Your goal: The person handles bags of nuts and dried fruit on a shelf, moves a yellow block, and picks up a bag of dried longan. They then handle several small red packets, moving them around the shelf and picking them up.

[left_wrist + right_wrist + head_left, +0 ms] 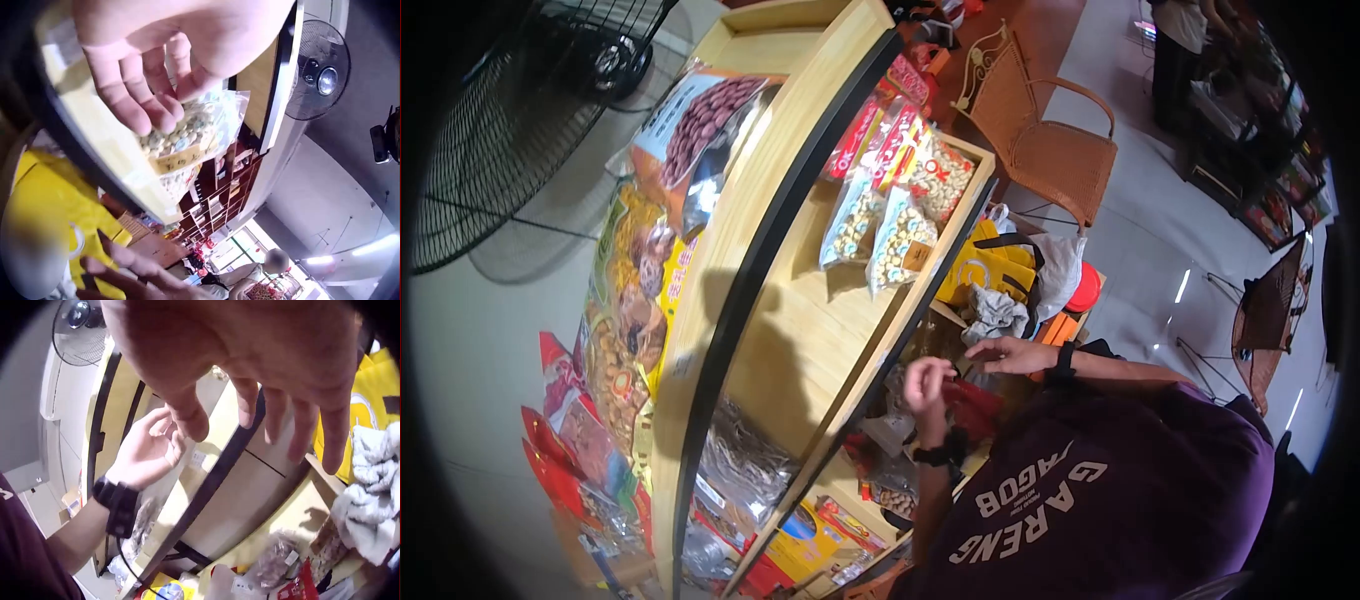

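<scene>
My left hand is held over the front edge of the wooden shelf, holding nothing, its fingers loosely bent. In the left wrist view, the fingers of my left hand overlap a clear bag of pale round pieces. In the head view that bag stands in the shelf corner, well apart from the hand. Beside the left hand is my right hand, its spread fingers pointing towards it. Nothing is in the right hand, which hangs above the shelf edge in the right wrist view.
Other snack bags stand in the upper shelf. Below are bagged dried goods and a yellow packet. A yellow bag and a grey cloth lie alongside. A fan and wicker chair stand beyond.
</scene>
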Motion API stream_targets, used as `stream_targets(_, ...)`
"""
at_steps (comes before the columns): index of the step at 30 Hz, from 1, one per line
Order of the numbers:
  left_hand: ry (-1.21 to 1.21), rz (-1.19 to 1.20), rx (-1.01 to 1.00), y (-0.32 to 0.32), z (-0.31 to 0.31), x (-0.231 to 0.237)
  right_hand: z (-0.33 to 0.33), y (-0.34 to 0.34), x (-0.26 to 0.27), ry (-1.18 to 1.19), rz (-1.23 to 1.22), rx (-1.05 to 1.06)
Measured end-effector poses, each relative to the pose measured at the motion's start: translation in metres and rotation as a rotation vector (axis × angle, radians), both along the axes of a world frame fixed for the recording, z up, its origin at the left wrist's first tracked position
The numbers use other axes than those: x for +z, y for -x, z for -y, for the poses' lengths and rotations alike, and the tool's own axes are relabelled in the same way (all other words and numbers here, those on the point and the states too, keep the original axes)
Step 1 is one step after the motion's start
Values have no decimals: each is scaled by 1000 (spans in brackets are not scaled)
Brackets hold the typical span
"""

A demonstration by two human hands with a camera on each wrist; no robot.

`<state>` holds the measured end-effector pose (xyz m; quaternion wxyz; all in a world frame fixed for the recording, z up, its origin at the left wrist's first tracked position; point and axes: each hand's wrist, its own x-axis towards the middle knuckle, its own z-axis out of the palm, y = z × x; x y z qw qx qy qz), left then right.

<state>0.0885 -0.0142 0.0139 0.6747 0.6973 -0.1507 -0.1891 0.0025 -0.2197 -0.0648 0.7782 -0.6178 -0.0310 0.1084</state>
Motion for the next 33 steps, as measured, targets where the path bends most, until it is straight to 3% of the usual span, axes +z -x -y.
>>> stream_targets(2,-188,-56,120,33,-25,-50,-17,0,-15,-102,-22,64)
stream_targets(3,-217,-50,135,51,-32,-58,-18,1,-1,83,-52,129)
stream_targets(4,-251,-49,154,70,-40,-66,-25,2,-5,98,-55,155)
stream_targets(7,-174,-283,198,99,-64,-73,-48,4,-10,97,-105,257)
stream_targets(10,-145,-414,306,120,-86,-85,-65,-4,-49,261,17,385)
stream_targets(11,-161,-439,331,124,-88,-84,-71,-5,-72,149,26,339)
stream_targets(13,-212,-483,335,135,-98,-101,-78,-15,-121,206,223,333)
stream_targets(15,-212,-461,263,151,-100,-99,-85,-26,-139,435,486,332)
stream_targets(17,-228,-454,202,161,-101,-89,-90,-41,-152,842,812,326)
stream_targets(23,-342,-484,342,206,-119,-85,-106,-84,-256,584,189,202)
stream_targets(26,-370,-545,429,226,-129,-91,-118,-125,-321,-481,-741,-94)
stream_targets(27,-365,-569,449,233,-131,-92,-121,-131,-328,-613,-867,-223)
stream_targets(33,-467,-580,410,267,-136,-107,-122,-163,-332,-492,-860,-446)
